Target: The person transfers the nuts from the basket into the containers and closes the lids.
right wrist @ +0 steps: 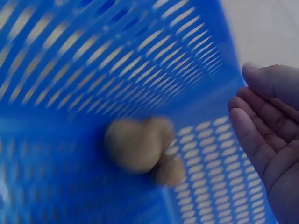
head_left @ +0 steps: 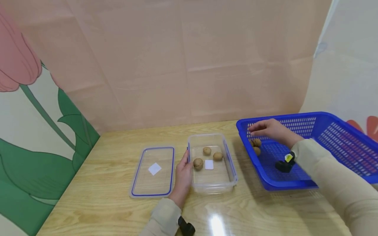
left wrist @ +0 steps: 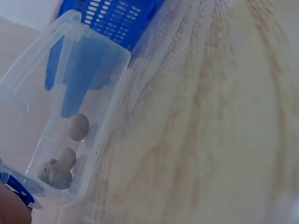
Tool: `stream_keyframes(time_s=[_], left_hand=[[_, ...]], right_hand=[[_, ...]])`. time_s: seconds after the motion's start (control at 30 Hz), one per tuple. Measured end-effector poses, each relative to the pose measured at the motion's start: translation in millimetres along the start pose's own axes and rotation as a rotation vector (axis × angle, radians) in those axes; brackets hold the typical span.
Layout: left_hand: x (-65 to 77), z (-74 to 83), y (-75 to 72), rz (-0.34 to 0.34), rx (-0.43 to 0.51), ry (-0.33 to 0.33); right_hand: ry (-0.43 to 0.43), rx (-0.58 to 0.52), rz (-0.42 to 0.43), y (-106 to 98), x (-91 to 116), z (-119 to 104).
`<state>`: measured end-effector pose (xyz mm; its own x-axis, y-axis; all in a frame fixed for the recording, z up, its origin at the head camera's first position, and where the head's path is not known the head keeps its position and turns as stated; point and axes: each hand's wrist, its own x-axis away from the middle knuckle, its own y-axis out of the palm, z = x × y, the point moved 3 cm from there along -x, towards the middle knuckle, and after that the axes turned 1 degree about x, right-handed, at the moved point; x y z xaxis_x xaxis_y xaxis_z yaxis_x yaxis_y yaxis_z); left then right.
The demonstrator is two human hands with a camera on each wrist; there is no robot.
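My left hand (head_left: 183,173) holds the left side of a clear plastic food container (head_left: 214,186), fingers along its outer wall and thumb by the rim. Inside lie three walnuts, one walnut (head_left: 198,164) close to that hand, beside a white square label (head_left: 209,164). The left wrist view shows the container (left wrist: 119,56) from low down, walnuts (left wrist: 78,127) visible through its wall. Over the left part of a blue plastic basket (head_left: 267,185), my right hand (head_left: 271,131) hovers with loosely bent fingers and nothing in them. Walnuts (right wrist: 133,145) sit below it in the basket's corner.
A clear lid (head_left: 141,183) with a blue seal and a white square label lies flat on the wooden table (head_left: 97,183), left of the container. Behind the table hangs a pinkish-beige sheet (head_left: 141,65). The basket's raised rim stands right of the container.
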<state>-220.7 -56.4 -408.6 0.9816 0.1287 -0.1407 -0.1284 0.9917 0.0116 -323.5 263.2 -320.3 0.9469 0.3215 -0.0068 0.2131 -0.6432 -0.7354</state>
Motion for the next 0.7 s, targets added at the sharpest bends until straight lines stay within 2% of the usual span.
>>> stream_keyframes(time_s=[0.23, 0.37, 0.53, 0.7], left_hand=[[0.1, 1.6, 1.0, 0.004, -0.003, -0.021], [-1.1, 3.0, 1.1, 0.000, -0.011, -0.014], [-0.8, 1.6, 1.4, -0.007, -0.006, -0.017], [1.1, 2.2, 0.2, -0.011, -0.002, -0.024]], right_hand=[[-0.044, 0.010, -0.082, 9, 3, 21], [-0.058, 0.020, -0.125, 13, 3, 27], [-0.096, -0.019, -0.197, 16, 3, 33], [-0.094, -0.018, -0.225, 20, 2, 40]])
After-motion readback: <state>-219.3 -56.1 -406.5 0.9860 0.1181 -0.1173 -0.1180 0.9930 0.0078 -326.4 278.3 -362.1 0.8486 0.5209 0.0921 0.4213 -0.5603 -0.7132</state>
